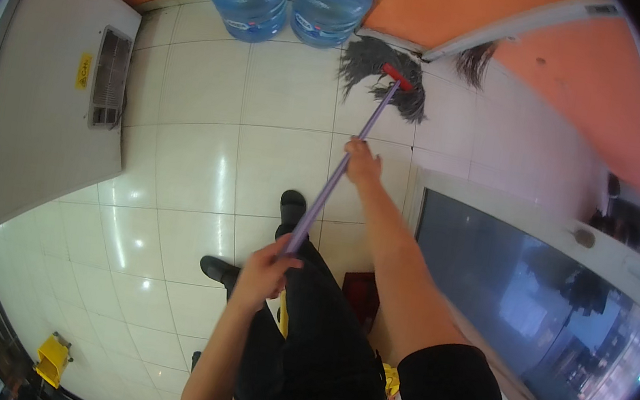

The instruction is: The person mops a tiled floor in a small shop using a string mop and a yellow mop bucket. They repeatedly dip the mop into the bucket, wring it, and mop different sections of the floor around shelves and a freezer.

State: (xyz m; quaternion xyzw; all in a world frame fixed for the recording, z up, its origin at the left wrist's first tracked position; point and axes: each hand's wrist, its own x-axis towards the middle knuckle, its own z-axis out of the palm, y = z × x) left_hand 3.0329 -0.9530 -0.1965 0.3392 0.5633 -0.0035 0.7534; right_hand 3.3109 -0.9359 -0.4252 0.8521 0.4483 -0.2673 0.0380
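My left hand (267, 272) is closed around the upper part of a purple mop handle (331, 186), in front of my legs. Farther down the same handle, my right hand (363, 160) grips it with the arm stretched forward. The handle ends in a red clamp (397, 78) holding a grey string mop head (376, 60). Its strands lie spread on the white floor tiles (292, 92), by the foot of the orange wall and the corner of a door frame. Just left of the strands stand two large blue water bottles (249, 3), close together and upright.
A white appliance (58, 96) with a vent grille stands at the left. To the right is a white-framed glass door (514, 301). A yellow bucket (52, 360) stands at the lower left. A dark red object (360, 298) lies beside my legs.
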